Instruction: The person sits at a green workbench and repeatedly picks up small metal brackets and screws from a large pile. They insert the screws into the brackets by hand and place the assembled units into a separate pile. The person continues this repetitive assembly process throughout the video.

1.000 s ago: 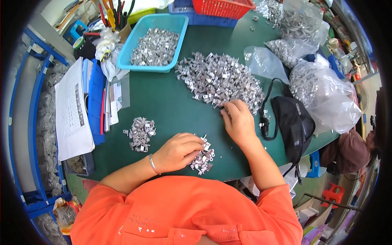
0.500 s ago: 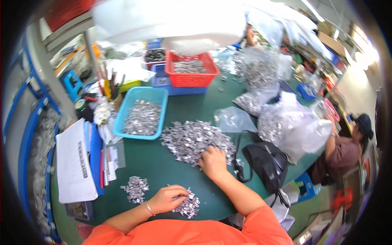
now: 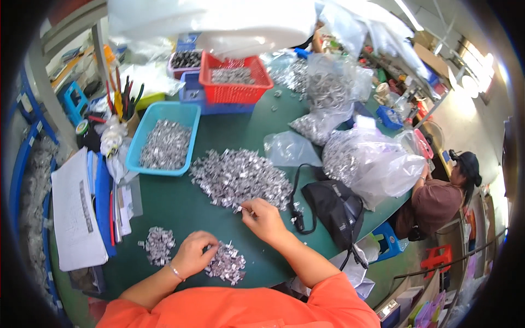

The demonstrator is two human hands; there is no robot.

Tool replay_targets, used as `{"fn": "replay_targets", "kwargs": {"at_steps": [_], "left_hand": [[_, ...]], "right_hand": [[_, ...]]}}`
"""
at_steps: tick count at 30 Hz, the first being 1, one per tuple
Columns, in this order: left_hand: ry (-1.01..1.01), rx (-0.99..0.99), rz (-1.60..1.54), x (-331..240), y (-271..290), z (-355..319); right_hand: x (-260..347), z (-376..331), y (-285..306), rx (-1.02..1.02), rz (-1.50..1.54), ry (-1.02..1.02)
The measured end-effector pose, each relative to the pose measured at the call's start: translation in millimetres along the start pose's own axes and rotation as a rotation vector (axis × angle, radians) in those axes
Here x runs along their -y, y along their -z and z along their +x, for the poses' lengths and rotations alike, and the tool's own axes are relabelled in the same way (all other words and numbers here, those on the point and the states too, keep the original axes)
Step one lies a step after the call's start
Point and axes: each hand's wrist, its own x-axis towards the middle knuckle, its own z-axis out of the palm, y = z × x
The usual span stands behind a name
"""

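A wide heap of small silvery metal pieces (image 3: 240, 174) lies on the green table. At its near edge my right hand (image 3: 264, 220) pinches one small metal piece (image 3: 239, 209) between thumb and fingertips. Left of it and nearer to me, my left hand (image 3: 192, 253) is bent beside a small pile of metal pieces (image 3: 227, 264). Its thumb and fingers look apart, slightly blurred, with nothing visible between them. Another small pile (image 3: 158, 246) lies to the left of that hand.
Behind the heap stand a light-blue basket (image 3: 194, 131) of metal pieces and a red basket (image 3: 262, 85). Clear bags (image 3: 377, 164) and a black bag (image 3: 333, 208) lie to the right. Papers and folders (image 3: 76, 213) line the left edge. A person (image 3: 440, 197) works at far right.
The view has shifted, so things sit further left in it. My right hand has drawn back from the heap's edge with a piece. My left hand has lifted off the small pile, leftward.
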Motion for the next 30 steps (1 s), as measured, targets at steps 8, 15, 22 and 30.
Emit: {"fn": "replay_targets", "kwargs": {"at_steps": [8, 15, 22, 30], "left_hand": [[0.411, -0.043, -0.741, -25, -6, 8], [0.179, -0.150, -0.555, -20, -12, 2], [0.139, -0.053, -0.690, -22, -13, -1], [-0.381, 0.027, 0.043, -8, -7, -12]], "right_hand": [[48, -37, -3, 0.017, 0.302, 0.077], [49, -60, -15, 0.045, 0.836, -0.477], [40, -65, -11, 0.049, 0.541, -0.092], [0, -32, -7, -0.004, -0.055, 0.056]]}}
